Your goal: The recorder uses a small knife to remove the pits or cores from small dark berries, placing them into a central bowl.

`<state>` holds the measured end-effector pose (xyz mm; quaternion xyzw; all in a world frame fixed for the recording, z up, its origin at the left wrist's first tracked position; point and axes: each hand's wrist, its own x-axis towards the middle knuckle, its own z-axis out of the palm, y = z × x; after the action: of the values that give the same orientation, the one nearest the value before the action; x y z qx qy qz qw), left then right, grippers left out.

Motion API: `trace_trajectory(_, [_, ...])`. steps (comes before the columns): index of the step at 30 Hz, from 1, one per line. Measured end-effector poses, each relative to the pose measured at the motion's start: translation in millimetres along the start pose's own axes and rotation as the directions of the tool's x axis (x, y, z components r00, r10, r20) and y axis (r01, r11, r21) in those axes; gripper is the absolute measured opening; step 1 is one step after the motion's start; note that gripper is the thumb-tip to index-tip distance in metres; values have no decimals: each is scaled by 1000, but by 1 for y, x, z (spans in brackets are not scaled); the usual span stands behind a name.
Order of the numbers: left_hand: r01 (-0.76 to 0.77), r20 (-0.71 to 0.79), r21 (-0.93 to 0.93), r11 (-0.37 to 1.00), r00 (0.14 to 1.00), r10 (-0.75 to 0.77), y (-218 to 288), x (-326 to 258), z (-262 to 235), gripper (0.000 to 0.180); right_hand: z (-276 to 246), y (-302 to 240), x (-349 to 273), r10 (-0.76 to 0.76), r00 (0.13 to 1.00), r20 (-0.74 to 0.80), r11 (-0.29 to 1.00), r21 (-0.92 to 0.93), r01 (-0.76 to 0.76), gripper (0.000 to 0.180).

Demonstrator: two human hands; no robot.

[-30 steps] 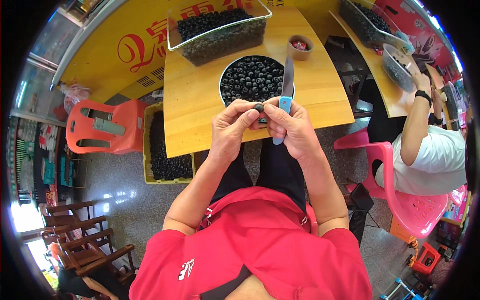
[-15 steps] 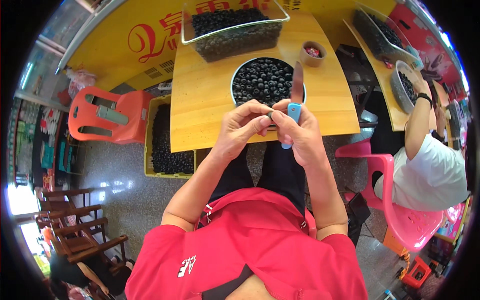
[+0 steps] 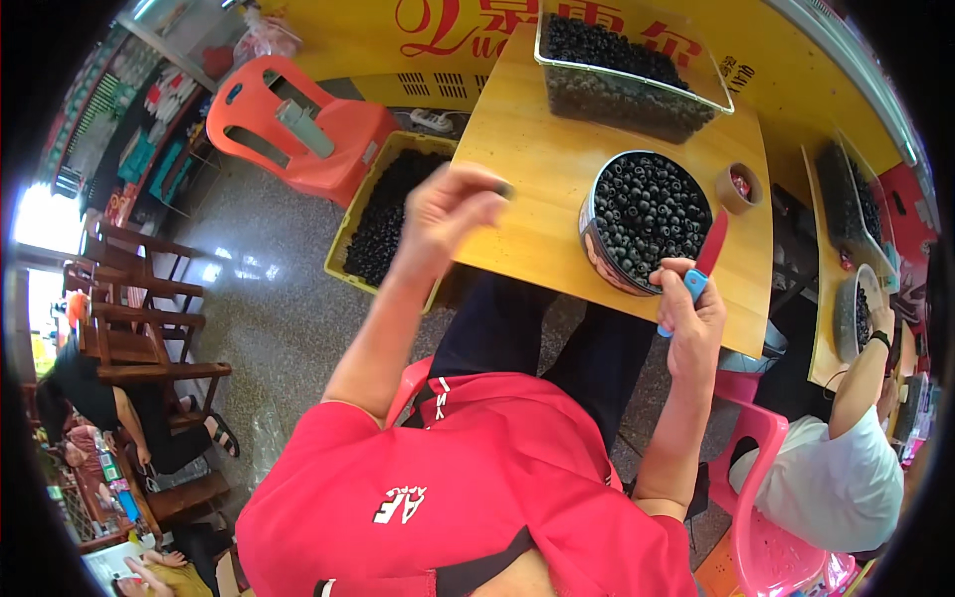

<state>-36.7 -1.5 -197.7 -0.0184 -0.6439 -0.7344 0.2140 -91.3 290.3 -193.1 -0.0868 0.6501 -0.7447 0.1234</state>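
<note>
We see the left hand (image 3: pixel 443 214) raised over the near-left edge of the yellow wooden table (image 3: pixel 537 169), its fingertips pinched on one small dark round fruit (image 3: pixel 504 188). The right hand (image 3: pixel 691 308) is well apart from it, closed around the blue handle of a red-bladed knife (image 3: pixel 704 267), the blade pointing up and away. The round metal tin of dark fruits (image 3: pixel 645 214) lies between both hands, just beside the knife, so the right hand is nearer.
</note>
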Motion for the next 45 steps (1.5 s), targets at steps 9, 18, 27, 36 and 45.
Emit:
trace_trajectory(9, [295,-406,584,757,913,-42,-85,-1,-162,40,-44,10,6,22,986,-166,998,61,-12,18])
trace_trajectory(18, [-341,506,473,813,860,67,-10,48,64,13,-53,21,0,33,986,-163,997,69,-22,18])
trace_trajectory(27, [-593,695,602,535,719,14,-74,63,132,17,-52,17,-14,32,984,-173,998,63,-21,18])
trace_trajectory(36, [-215,587,384,898,808,-58,-24,42,128,19,-16,6,4,-30,989,-143,996,80,41,16])
trace_trajectory(45, [-265,484,348,899,872,69,-18,32,126,17,7,7,12,-42,992,-123,969,238,70,16])
